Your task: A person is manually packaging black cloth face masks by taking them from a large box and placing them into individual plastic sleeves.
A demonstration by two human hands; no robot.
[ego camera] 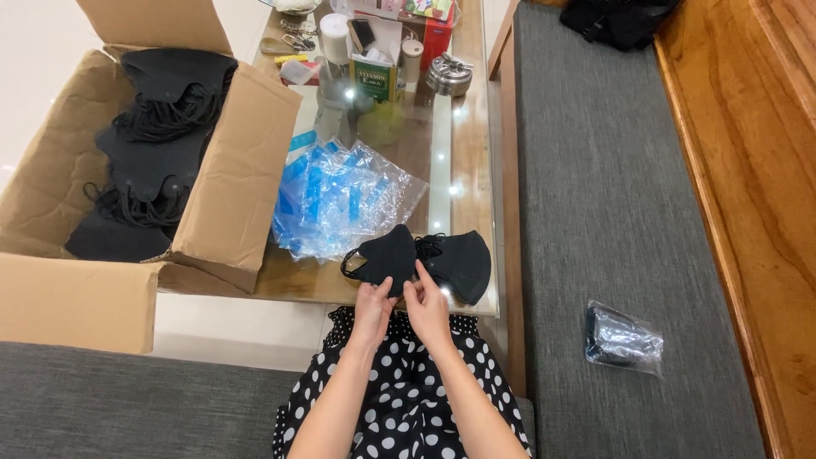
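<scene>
Two black masks [421,259] lie on the bench [442,161] edge at 6 o'clock. The left hand [374,308] and the right hand [427,306] pinch them where they meet, fingers closed. One filled bag [623,338] rests on the sofa [612,212] at 4 o'clock. Empty bags [340,200] wait at 12; the box [144,161] at 10 holds many more masks, so most looks undone.

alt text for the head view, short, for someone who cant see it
Left hand and right hand hold two black face masks at a glass table's edge, beside clear plastic bags and an open cardboard box of more masks.
</scene>
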